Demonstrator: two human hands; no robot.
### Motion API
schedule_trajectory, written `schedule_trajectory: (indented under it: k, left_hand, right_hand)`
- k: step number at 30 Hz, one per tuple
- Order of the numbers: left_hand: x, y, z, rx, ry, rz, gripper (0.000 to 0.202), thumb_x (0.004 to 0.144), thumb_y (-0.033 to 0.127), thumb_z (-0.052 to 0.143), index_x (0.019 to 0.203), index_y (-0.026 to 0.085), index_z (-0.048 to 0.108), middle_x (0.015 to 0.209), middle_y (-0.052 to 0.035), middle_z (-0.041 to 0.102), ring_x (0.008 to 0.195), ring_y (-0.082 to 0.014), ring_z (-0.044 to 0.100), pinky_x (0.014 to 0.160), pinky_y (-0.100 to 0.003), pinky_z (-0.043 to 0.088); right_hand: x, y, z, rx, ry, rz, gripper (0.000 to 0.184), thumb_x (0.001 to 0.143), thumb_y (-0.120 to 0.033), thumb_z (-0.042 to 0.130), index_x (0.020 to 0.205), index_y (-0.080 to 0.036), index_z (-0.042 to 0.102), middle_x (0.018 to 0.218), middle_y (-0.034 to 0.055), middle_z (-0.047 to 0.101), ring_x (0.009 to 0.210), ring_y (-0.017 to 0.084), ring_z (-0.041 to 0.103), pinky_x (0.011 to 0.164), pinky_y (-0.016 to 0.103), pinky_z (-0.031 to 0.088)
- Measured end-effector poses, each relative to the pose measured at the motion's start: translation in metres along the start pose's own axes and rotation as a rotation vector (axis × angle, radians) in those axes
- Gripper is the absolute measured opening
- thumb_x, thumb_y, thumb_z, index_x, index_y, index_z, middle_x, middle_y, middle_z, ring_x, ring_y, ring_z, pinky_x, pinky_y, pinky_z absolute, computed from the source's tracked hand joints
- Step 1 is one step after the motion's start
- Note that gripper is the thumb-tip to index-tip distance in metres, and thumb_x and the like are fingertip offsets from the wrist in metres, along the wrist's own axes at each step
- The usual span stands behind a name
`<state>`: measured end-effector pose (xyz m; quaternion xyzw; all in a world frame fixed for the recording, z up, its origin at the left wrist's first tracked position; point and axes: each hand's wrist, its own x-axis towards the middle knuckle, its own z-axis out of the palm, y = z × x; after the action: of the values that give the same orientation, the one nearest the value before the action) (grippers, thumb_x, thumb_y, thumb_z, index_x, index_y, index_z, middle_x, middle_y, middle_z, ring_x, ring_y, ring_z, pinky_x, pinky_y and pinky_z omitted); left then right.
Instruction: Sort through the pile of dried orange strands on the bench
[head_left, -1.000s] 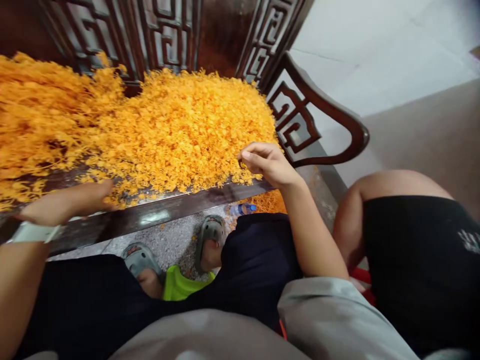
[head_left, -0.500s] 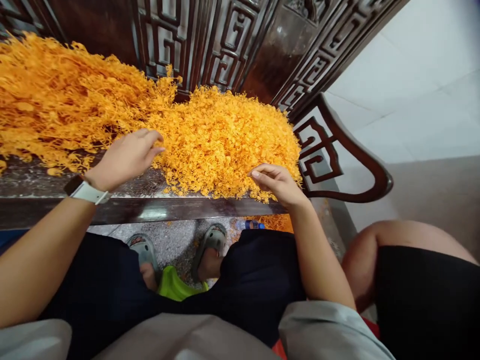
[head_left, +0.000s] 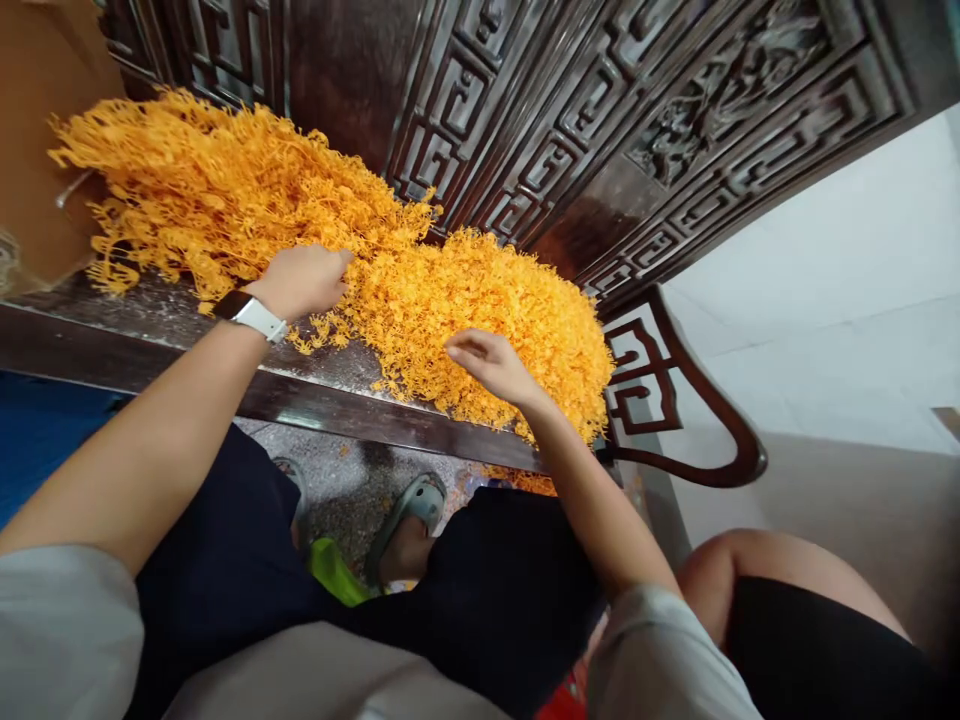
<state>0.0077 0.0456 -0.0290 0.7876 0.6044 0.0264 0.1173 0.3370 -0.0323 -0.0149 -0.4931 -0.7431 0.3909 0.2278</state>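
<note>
Orange, stringy pieces with small curled or rounded ends lie in two joined heaps on a dark wooden bench seat (head_left: 330,375). My left hand (head_left: 306,280), with a white-strapped watch (head_left: 251,314) at the wrist, reaches to where the left heap (head_left: 247,195) meets the right. Its fingers are curled, and the tips are hidden, so what they grip cannot be made out. Over the front of the denser right heap (head_left: 525,310) is my right hand (head_left: 491,368). Thumb and fingers there are drawn close together; anything between them is too small to see.
A carved wooden backrest (head_left: 570,130) rises behind the heaps, and a curved armrest (head_left: 720,450) closes the right end. At far left stands a cardboard box (head_left: 45,150). Another person's knee (head_left: 757,570) is at the right. Below, a green object (head_left: 334,570) lies between my feet.
My view has swung left, bringing the cardboard box into sight. My left hand has moved onto the join between the heaps. My right hand has shifted left over the right heap.
</note>
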Motion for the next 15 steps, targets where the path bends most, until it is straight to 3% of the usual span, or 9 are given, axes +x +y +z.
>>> schedule_trajectory:
  k: [3,5,7,11,15]
  left_hand:
    - [0.001,-0.004,-0.004,0.061,-0.029,-0.067,0.05,0.101,0.038,0.054,0.141,0.01,0.064,0.124,-0.028,0.072,0.117,-0.041,0.068,0.094,-0.049,0.053]
    - [0.001,-0.004,-0.004,0.073,-0.064,-0.062,0.049,0.101,0.037,0.055,0.138,0.007,0.068,0.127,-0.0305,0.071,0.117,-0.0423,0.068,0.093,-0.049,0.054]
    - [0.0,-0.004,-0.003,0.071,-0.087,-0.06,0.048,0.099,0.035,0.055,0.135,0.007,0.071,0.128,-0.0309,0.071,0.117,-0.0442,0.069,0.092,-0.05,0.055]
    - [-0.003,-0.005,0.0,0.039,-0.065,-0.062,0.046,0.097,0.034,0.055,0.131,0.009,0.075,0.126,-0.0276,0.074,0.116,-0.0442,0.071,0.091,-0.049,0.056]
    - [0.0,-0.011,0.004,0.008,0.002,-0.028,0.045,0.097,0.032,0.054,0.128,0.008,0.076,0.123,-0.0277,0.074,0.115,-0.0448,0.071,0.091,-0.05,0.056]
  right_hand:
    - [0.089,-0.009,0.01,-0.355,0.061,-0.095,0.027,0.101,-0.041,0.062,0.111,-0.019,0.073,0.108,0.0102,0.072,0.099,0.024,0.064,0.09,0.039,0.05]
    - [0.146,-0.007,0.016,-0.641,0.168,-0.075,0.028,0.101,-0.029,0.061,0.122,-0.014,0.07,0.12,0.0161,0.067,0.113,0.03,0.06,0.102,0.045,0.046]
    - [0.19,0.001,0.021,-0.852,0.194,0.011,0.027,0.097,-0.021,0.063,0.121,-0.013,0.071,0.134,0.0211,0.059,0.128,0.039,0.051,0.107,0.053,0.042]
    - [0.222,0.014,0.024,-0.922,0.189,0.123,0.018,0.095,-0.018,0.06,0.105,-0.016,0.074,0.131,0.0199,0.062,0.129,0.042,0.048,0.107,0.06,0.042]
    - [0.219,0.004,-0.001,-0.918,0.316,0.101,0.026,0.101,-0.024,0.051,0.115,-0.017,0.071,0.132,0.02,0.063,0.126,0.041,0.049,0.102,0.06,0.045]
